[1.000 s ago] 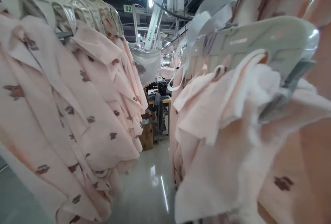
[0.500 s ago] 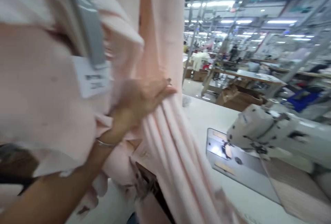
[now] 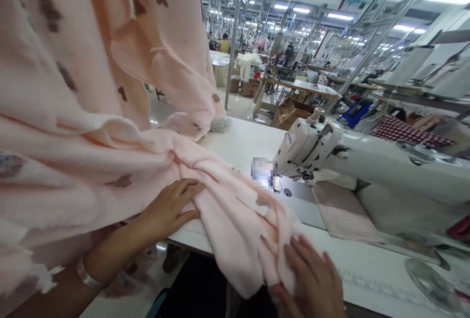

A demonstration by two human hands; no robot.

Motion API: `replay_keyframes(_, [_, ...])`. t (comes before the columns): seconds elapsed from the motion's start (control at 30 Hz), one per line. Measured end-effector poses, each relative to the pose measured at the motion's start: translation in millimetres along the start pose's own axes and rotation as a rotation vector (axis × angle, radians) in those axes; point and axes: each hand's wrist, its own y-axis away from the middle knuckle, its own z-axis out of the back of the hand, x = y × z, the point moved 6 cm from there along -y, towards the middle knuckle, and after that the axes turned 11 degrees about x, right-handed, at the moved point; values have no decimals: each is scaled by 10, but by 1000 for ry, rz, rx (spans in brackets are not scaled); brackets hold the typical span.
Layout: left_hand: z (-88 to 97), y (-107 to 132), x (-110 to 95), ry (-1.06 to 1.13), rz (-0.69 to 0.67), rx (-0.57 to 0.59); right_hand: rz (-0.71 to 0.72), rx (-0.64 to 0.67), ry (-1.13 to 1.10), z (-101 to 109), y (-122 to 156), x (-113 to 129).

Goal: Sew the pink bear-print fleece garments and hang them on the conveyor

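Cloth, pale pink with brown patches, now sprawls over the white surface at 6 o'clock, with part of it drooping past the near edge. Half a second ago the left hand was higher, closed round a bundle of hanging folds; now it lies lower, at 8 o'clock, fingers bent loosely over the cloth and thumb apart. Whether it pinches a fold cannot be told. The right hand, out of sight then, has come in at 5 o'clock. Its fingers are spread over the cloth's far end, blurred, and I cannot tell if they grip an edge.

More cloth hangs at 10 o'clock, while the grey clip and printed label seen near it have gone from view. At 3 o'clock stands the sewing machine, with a flat pink piece beneath its arm.

The change, as I judge it, puts the cloth under both hands and just beside the machine, though none of it visibly lies under the needle.
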Motion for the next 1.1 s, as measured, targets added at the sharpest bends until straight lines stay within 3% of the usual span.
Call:
replay_keyframes(0.07, [41,3,35,-2,42,78,119,90,81,65,-56,-286])
replay_keyframes(0.17, [245,-140,-166,30,27,127,-6,-22,166,433,-42,-759])
replay_keyframes(0.27, [325,-420,-574,3,-125,27,-45,-80,70,598,-16,-778])
replay_keyframes(0.33, [166,-584,-691,-39,-177,37,11,-36,-33,507,-56,-655])
replay_keyframes(0.4, [-43,-637,-524,-74,-100,71,-4,32,-27,347,-115,-615])
replay_keyframes(0.5, [-186,-380,101,-100,54,99,-31,135,47,183,-170,-637])
replay_keyframes(0.6, [-131,145,663,-95,31,224,104,205,-31,186,-195,-493])
replay_keyframes(0.7, [32,528,835,-79,42,282,139,207,-130,248,-267,-348])
replay_keyframes(0.77, [138,521,719,-107,117,215,87,192,-134,252,-346,-338])
replay_keyframes(0.83, [201,327,468,-180,167,103,35,194,-108,228,-423,-363])
replay_keyframes(0.93, [232,-56,5,-204,27,-29,1,229,-75,201,-508,-376])
replay_keyframes(1.03, [403,-241,-222,20,-117,-145,-34,251,-59,211,-576,-342])
replay_keyframes(1.1, [623,-254,-197,202,-70,-243,-89,282,-50,191,-615,-341])
